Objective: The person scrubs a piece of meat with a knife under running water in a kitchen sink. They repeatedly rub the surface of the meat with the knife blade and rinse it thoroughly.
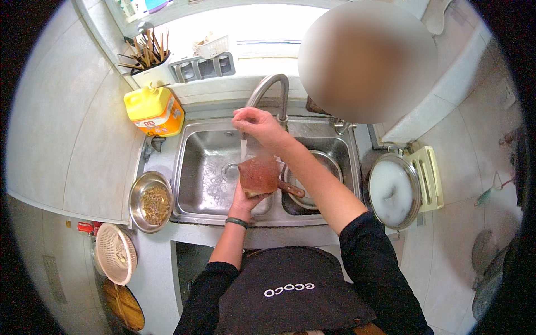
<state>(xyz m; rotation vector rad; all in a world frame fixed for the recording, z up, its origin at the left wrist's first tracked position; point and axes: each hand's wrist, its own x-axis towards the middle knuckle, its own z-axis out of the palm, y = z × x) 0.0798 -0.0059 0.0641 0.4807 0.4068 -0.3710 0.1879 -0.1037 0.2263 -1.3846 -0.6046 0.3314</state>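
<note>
My left hand (247,197) grips a reddish-brown chunk of food (258,173) from below, over the left bowl of a double steel sink (201,157). A pale edge shows on the chunk's underside. Water (243,148) runs from the curved faucet (268,81) just above and left of it. My right hand (257,123) is raised in front of the faucet's spout, fingers curled; whether it touches the spout cannot be told. A brown handle (292,189) juts out from behind the chunk across the sink divider; its other end is hidden.
A steel basin (136,205) with brown strips stands left of the sink, near a yellow detergent jug (153,109) and a plastic strainer (111,251). A metal pan (340,167) sits in the right bowl. Right of it stands a round vessel with cloudy white contents (391,180).
</note>
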